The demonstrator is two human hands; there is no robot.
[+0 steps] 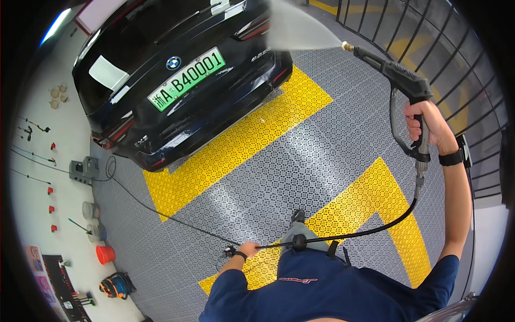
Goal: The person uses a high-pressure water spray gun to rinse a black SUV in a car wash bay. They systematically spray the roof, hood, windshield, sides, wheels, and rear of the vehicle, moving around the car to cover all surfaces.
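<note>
My right hand point(426, 122), out to the right, is wrapped round the grip of a black pressure washer gun point(397, 72). A white fan of water point(303, 29) leaves its brass-coloured nozzle point(347, 46) and reaches the right rear corner of a dark car point(214, 102). From the gun's lower end, a black hose point(365, 232) curves across my front. Low and left of my body, my left hand point(248, 249) is closed round this hose. Beyond it, the hose runs on over the floor toward the left wall.
A grey box-shaped unit point(83, 170), a red bucket point(105, 254) and an orange-black bag or vacuum point(116, 286) stand along the left wall. Black railings point(448, 59) border the right side. The grey floor tiles point(257, 177) carry yellow bands.
</note>
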